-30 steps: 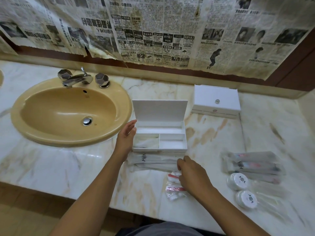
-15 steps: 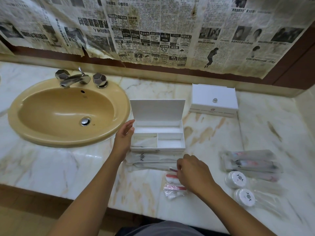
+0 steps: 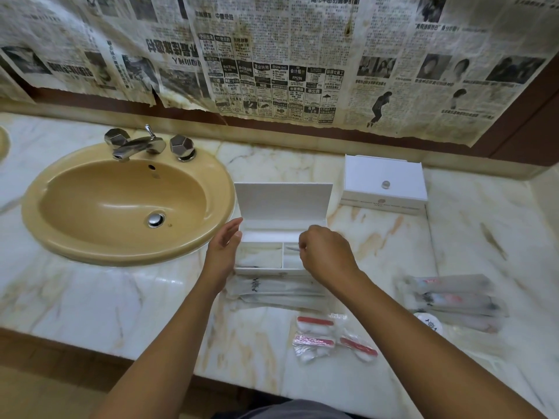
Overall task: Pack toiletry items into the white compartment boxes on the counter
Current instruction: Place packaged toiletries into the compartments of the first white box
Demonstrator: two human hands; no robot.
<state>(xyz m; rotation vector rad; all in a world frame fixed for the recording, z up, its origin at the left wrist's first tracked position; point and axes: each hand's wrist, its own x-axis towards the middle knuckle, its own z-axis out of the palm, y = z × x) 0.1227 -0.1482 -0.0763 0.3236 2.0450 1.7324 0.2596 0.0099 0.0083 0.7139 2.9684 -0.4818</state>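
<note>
Boxes (image 3: 281, 237): two; hands, two

The newspaper sheets (image 3: 272, 65) across the top of the frame carry Chinese print, mostly too small to read; one advert box near the upper middle shows "RM298" and another "4000". The closed white box (image 3: 384, 184) at centre right bears a small round emblem and a line of print, both illegible
</note>
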